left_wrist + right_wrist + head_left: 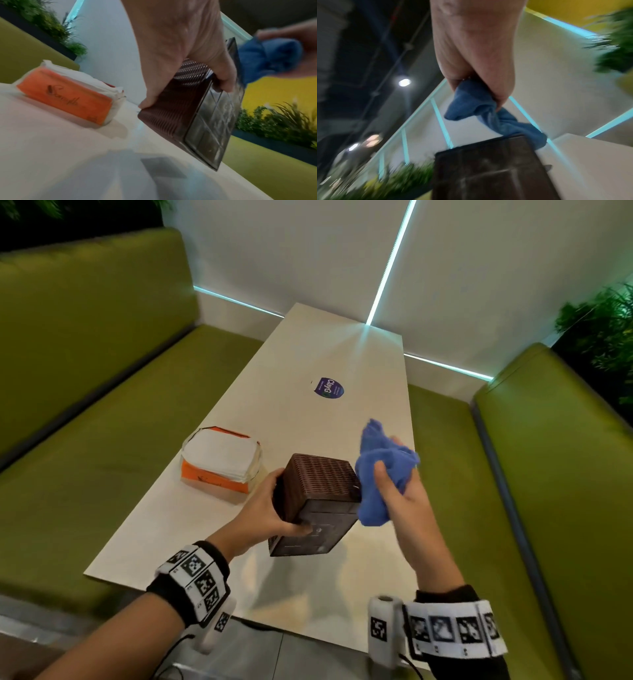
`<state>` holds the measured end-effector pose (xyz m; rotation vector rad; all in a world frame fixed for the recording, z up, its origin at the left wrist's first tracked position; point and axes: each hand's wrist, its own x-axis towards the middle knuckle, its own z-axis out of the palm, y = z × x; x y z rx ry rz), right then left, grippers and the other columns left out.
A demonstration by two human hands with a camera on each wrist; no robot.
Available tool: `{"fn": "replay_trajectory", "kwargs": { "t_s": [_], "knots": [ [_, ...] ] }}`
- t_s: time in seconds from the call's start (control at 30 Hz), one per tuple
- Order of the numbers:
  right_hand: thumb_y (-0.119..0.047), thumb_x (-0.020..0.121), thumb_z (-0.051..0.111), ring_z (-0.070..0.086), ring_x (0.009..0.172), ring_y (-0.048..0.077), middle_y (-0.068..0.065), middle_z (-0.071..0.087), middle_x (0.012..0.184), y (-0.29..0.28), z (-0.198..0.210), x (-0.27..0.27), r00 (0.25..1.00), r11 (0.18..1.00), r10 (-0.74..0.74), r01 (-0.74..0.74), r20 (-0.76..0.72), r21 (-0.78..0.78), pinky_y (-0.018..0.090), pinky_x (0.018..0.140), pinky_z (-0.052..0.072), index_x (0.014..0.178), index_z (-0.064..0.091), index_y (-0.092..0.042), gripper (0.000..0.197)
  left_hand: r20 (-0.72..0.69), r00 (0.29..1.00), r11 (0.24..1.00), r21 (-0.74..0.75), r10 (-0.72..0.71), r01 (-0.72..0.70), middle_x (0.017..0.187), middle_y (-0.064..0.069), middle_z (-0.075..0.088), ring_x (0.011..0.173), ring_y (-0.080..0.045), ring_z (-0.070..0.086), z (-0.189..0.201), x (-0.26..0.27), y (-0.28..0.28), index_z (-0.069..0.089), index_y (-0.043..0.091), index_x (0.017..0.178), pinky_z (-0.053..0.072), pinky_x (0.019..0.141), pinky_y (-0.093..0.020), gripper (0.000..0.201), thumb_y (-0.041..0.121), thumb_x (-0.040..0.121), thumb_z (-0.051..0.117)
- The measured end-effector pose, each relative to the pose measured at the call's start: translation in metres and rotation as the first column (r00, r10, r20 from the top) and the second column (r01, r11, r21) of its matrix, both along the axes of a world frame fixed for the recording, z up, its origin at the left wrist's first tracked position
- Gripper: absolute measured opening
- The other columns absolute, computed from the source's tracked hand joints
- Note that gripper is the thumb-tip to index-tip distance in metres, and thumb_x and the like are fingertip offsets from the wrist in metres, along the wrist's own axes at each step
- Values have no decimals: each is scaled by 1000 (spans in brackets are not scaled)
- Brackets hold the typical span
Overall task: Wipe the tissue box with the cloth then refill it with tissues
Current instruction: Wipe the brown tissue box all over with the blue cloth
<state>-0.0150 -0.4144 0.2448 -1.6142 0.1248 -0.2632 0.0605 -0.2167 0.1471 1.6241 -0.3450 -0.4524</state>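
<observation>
A dark brown woven tissue box (317,501) (192,112) (488,170) is tipped up above the table, its smooth base facing me. My left hand (274,510) (185,56) grips it from the left, thumb on the base and fingers round the far side. My right hand (397,481) (476,60) grips a bunched blue cloth (380,474) (267,56) (484,113) that touches the box's right side. An orange pack of white tissues (221,460) (68,93) lies on the table left of the box.
The long white table (308,405) carries a round purple sticker (329,387) further back. Green padded benches (102,405) run along both sides, with a white wall at the far end and plants (603,330) at the right.
</observation>
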Motion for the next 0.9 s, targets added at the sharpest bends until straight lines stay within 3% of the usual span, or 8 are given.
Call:
{"fn": "replay_trajectory", "kwargs": {
  "t_s": [0.07, 0.17, 0.23, 0.33, 0.43, 0.53, 0.7, 0.9],
  "knots": [
    [-42, 94, 53, 48, 129, 9, -7, 53, 139, 28, -2, 8, 998, 944, 62, -66, -21, -322, 37, 107, 44, 131, 49, -33, 39, 80, 997, 1000, 0, 10, -10, 130, 8, 53, 119, -5, 55, -1, -3, -12, 38, 22, 138, 50, 97, -28, 102, 9, 54, 93],
    [-55, 91, 46, 30, 142, 9, -14, 46, 146, 41, -28, 22, 996, 702, 69, -90, -58, -706, 38, 115, 32, 139, 46, -33, 52, 162, 987, 999, -44, 21, -14, 129, 1, 58, 120, -14, 57, -2, -6, -23, 44, 17, 134, 50, 97, -30, 96, 10, 49, 90],
    [-54, 92, 46, 33, 141, 10, -13, 46, 146, 28, -33, 31, 993, 781, 25, -92, -117, -618, 36, 114, 33, 138, 46, -34, 50, 173, 983, 998, 6, 60, -61, 129, 2, 55, 119, -11, 55, -2, -7, -18, 41, 17, 137, 48, 94, -19, 102, 25, 45, 85],
    [-51, 96, 45, 54, 124, 23, -1, 60, 125, 6, -34, 38, 963, 875, -82, -55, -258, -482, 39, 101, 45, 128, 56, -27, 41, 140, 988, 996, 48, 66, -74, 134, 3, 49, 123, -9, 51, -9, -9, -8, 33, 19, 144, 46, 101, -26, 113, 32, 46, 89],
    [-67, 88, 36, 43, 135, 23, 2, 54, 138, 24, -30, 35, 959, 756, -140, -58, -247, -652, 44, 103, 43, 131, 50, -36, 55, 112, 991, 997, 18, 76, -79, 130, 5, 51, 117, -3, 54, -7, -11, -9, 35, 21, 141, 47, 97, -26, 105, 15, 54, 94],
    [-59, 93, 41, 21, 147, 11, -12, 39, 152, 54, -22, 29, 988, 658, -29, -95, -152, -747, 42, 113, 30, 141, 42, -36, 53, 120, 990, 997, -27, 78, -76, 127, 3, 54, 114, -6, 56, -3, -11, -12, 42, 26, 134, 50, 92, -26, 96, 9, 52, 90],
    [-50, 97, 43, 58, 117, 22, 1, 64, 123, 17, -17, 38, 964, 840, -169, 31, -207, -542, 32, 90, 44, 127, 56, -31, 38, 151, 985, 996, -4, 89, -89, 127, 12, 51, 119, -3, 52, 6, -8, -3, 38, 37, 131, 47, 98, -26, 102, 38, 43, 90],
    [-37, 97, 49, 28, 145, 14, -7, 44, 149, 74, -17, 31, 995, 579, -103, 68, 10, -813, 36, 116, 29, 140, 48, -26, 44, 200, 975, 993, -90, 92, -76, 121, -1, 60, 113, -16, 59, 19, -11, -13, 49, 23, 122, 52, 97, -41, 84, 28, 47, 87]
  ]
}}
